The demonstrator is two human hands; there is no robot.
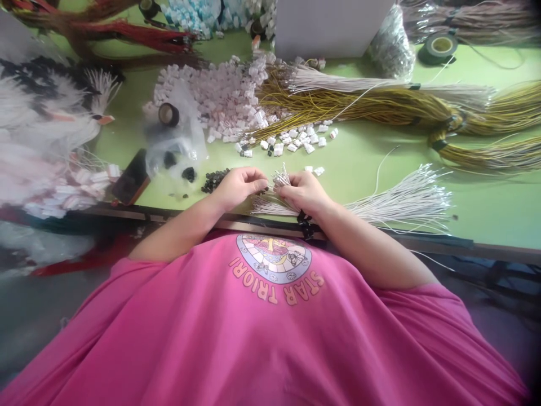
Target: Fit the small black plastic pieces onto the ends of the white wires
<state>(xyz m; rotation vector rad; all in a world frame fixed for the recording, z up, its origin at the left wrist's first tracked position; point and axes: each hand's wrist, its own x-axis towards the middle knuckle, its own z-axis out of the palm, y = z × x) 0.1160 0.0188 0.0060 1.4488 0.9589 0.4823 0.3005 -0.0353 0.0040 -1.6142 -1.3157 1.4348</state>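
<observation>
My right hand [303,192] is closed around the tips of a few white wires [281,177], their ends pointing up and left. Facing it, my left hand [243,185] has thumb and forefinger pressed together near those tips; whatever is between them is too small to make out. Small black pieces [214,179] lie in a pile beside and partly behind my left hand. A large bundle of white wires [406,200] fans out on the green table to the right, and more wire ends [273,207] lie below my hands.
Beyond my hands are white connectors [228,101] and yellow-black wire bundles [380,107]. A tape roll [168,114] sits on a plastic bag [186,138], near a dark phone-like object [132,175]. Black tape [439,46] lies back right. The table edge [507,252] runs along my front.
</observation>
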